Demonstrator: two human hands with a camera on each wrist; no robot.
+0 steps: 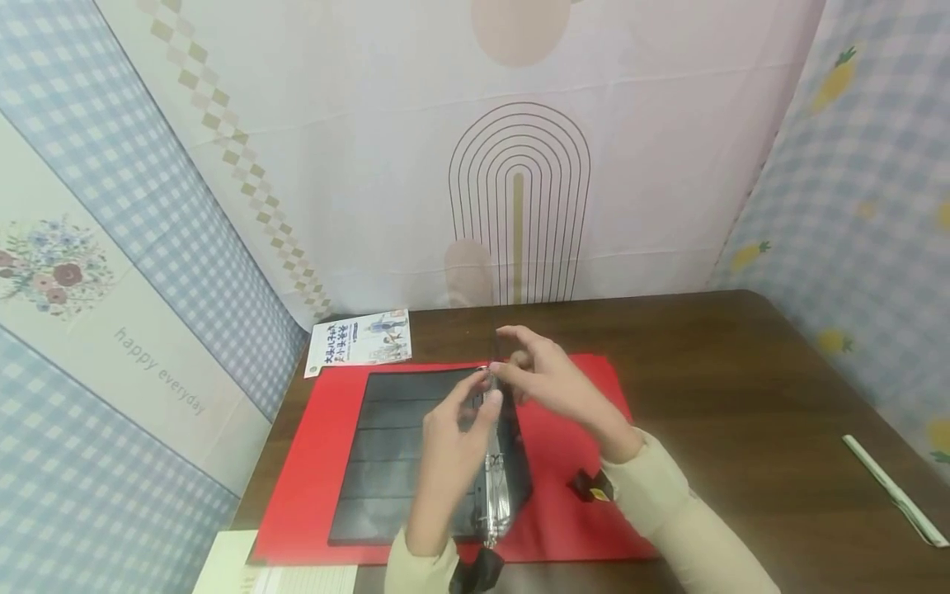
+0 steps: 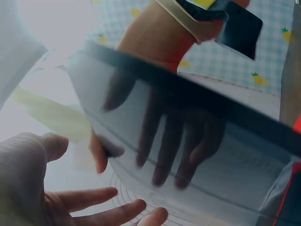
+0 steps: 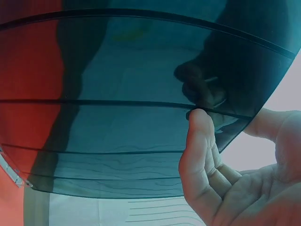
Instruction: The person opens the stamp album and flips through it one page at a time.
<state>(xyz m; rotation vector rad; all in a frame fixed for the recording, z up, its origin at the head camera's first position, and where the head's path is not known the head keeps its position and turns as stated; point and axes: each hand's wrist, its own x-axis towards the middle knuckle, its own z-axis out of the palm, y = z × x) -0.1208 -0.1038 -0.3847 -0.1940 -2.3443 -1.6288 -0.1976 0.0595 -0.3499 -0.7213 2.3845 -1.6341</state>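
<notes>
A red ring binder (image 1: 300,470) lies spread on the table, its metal ring strip (image 1: 499,491) running down the middle. Dark pocket pages (image 1: 401,450) with horizontal bands rest on its left half. My right hand (image 1: 552,375) pinches the edge of a see-through dark pocket page (image 3: 131,127) that stands raised, seen nearly edge-on in the head view. Close by, above the top of the rings, is my left hand (image 1: 456,437). Its thumb and fingers are spread, holding nothing, in the left wrist view, where the right hand shows through the page.
Behind the binder's left corner lies a printed booklet (image 1: 364,340). Lined paper (image 1: 304,579) sits at the front left edge. A thin pale green strip-like object (image 1: 894,487) lies at the far right. Patterned cloths (image 1: 356,165) hang around the table's back and sides.
</notes>
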